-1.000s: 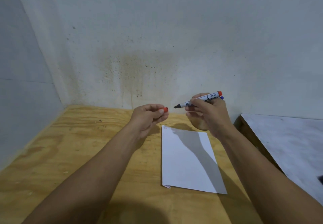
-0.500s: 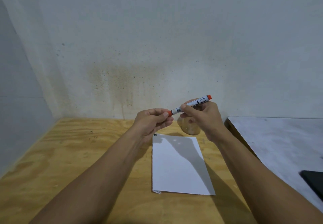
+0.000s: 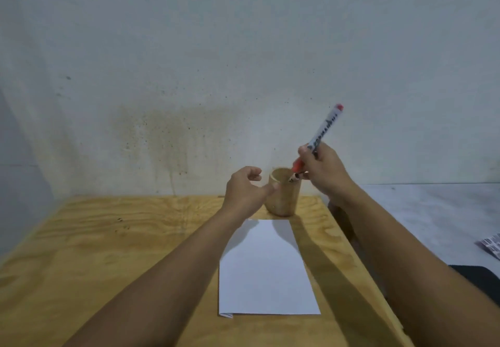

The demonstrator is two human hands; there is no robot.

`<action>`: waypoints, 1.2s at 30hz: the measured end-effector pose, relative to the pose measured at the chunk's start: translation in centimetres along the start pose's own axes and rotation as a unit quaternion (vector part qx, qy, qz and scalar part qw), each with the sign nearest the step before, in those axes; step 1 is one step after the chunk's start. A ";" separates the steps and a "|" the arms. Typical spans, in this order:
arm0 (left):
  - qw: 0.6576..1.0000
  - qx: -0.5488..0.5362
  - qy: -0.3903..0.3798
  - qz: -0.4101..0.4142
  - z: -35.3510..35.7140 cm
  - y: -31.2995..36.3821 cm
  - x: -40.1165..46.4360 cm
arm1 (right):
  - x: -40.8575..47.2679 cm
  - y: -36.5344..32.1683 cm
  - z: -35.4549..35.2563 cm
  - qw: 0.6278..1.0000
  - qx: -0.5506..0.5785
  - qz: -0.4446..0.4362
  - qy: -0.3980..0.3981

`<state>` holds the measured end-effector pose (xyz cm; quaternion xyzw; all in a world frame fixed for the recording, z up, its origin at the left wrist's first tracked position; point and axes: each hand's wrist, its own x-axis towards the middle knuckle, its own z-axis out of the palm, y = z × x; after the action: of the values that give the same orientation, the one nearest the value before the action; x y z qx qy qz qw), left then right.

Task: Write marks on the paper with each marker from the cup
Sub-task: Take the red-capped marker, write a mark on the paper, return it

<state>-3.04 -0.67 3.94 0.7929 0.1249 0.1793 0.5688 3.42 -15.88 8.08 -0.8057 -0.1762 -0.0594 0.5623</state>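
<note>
Now capped, the light, stiff red marker (image 3: 322,135) tips into the cup (image 3: 284,198), right hand (image 3: 324,173) fingers pinching its middle, left hand (image 3: 243,189) fingers apart

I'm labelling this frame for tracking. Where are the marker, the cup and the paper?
marker (image 3: 326,127): head view, on its white barrel.
cup (image 3: 284,200): head view, on its outer wall.
paper (image 3: 266,273): head view, on the sheet's middle.

One marker (image 3: 324,130), one cup (image 3: 284,200), one paper (image 3: 266,271)
</note>
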 end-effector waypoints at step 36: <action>0.868 0.423 -0.168 0.198 2.2 -3.6 2.7 | 8.3 4.2 2.3 0.962 -0.272 -0.002 0.005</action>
<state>0.35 -0.27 0.30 0.9837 -0.0681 0.0821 0.1444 12.35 -13.23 6.01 -0.9278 -0.1522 -0.1101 0.3224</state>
